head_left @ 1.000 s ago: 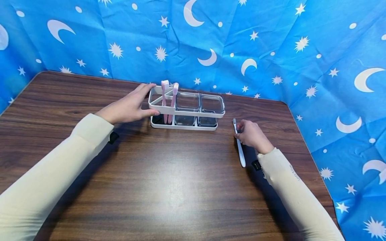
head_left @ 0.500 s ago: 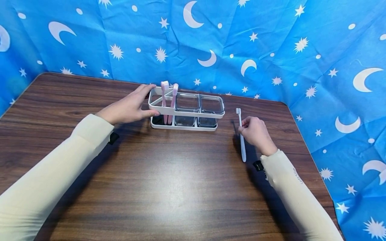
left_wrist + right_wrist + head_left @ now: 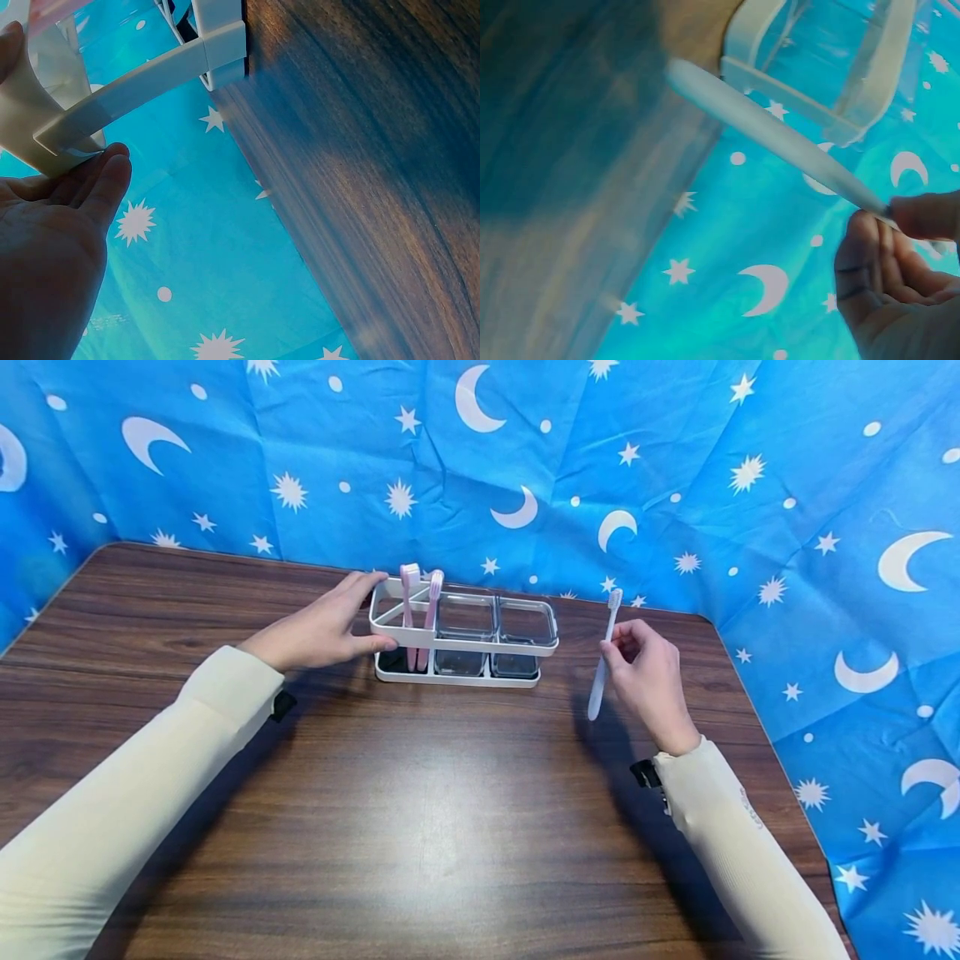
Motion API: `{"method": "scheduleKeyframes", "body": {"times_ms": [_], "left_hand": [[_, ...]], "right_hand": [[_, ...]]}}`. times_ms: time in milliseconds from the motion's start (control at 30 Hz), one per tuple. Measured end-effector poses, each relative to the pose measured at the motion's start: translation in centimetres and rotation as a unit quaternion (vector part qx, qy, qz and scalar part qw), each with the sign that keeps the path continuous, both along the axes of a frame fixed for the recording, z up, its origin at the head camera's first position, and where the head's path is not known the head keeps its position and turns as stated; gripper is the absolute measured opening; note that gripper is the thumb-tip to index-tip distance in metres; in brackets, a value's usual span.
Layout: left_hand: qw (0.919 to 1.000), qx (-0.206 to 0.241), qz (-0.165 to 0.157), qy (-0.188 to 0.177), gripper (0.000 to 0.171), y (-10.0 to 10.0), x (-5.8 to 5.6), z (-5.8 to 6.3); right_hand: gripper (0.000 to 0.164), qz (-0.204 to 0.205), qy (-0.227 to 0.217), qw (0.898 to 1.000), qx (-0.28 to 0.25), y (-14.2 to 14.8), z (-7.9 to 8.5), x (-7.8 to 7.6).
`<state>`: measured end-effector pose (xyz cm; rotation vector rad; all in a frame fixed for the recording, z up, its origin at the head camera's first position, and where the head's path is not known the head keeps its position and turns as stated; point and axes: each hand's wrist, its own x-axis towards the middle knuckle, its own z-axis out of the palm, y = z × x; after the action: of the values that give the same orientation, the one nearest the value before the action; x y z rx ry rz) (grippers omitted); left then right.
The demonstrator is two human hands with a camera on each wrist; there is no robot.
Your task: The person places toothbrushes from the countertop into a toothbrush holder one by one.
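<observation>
A white toothbrush holder [image 3: 487, 645] with an upper and a lower tier stands near the table's back edge. My left hand [image 3: 318, 627] grips its left end, thumb on the front of the upper rail and fingers toward the back. Two pink toothbrushes [image 3: 432, 603] stand upright in the left section. Off to the right, my right hand [image 3: 648, 677] pinches a white toothbrush [image 3: 597, 689] between thumb and fingers, bristle head up and handle end slanting down over the table. In the right wrist view the handle [image 3: 765, 131] extends past the fingertips, with the holder's end behind it.
Two clear cups [image 3: 467, 614] fill the middle and right sections of the holder. The dark wood table [image 3: 420, 827] runs back to a blue cloth [image 3: 480, 468] with moons and stars, which also hangs along the right side.
My right hand has lifted the white toothbrush off the table and tilted it more upright, bristles up. The left hand and the holder have stayed in place.
</observation>
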<state>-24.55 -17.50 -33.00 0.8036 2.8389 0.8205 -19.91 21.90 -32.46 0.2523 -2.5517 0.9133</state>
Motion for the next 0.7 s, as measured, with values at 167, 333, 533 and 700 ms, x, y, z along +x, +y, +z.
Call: {"method": "scheduleKeyframes", "body": {"times_ms": [167, 333, 533, 700], "left_hand": [[1.0, -0.001, -0.001, 0.003, 0.092, 0.0, 0.0, 0.1], [1.0, -0.003, 0.0, 0.004, 0.091, 0.0, 0.0, 0.1], [1.0, -0.006, 0.0, 0.004, 0.091, 0.0, 0.0, 0.0], [0.9999, -0.008, 0.0, 0.008, 0.091, 0.0, 0.0, 0.0]], "right_hand": [[0.012, 0.034, 0.086, 0.994, -0.061, -0.8, 1.3, 0.2], [0.009, 0.074, 0.143, 0.98, -0.116, -1.8, 2.4, 0.7], [0.011, 0.106, 0.172, 0.969, -0.139, -2.6, 2.6, 1.3], [0.01, 0.116, 0.189, 0.964, -0.145, -2.9, 2.6, 1.4]]}}
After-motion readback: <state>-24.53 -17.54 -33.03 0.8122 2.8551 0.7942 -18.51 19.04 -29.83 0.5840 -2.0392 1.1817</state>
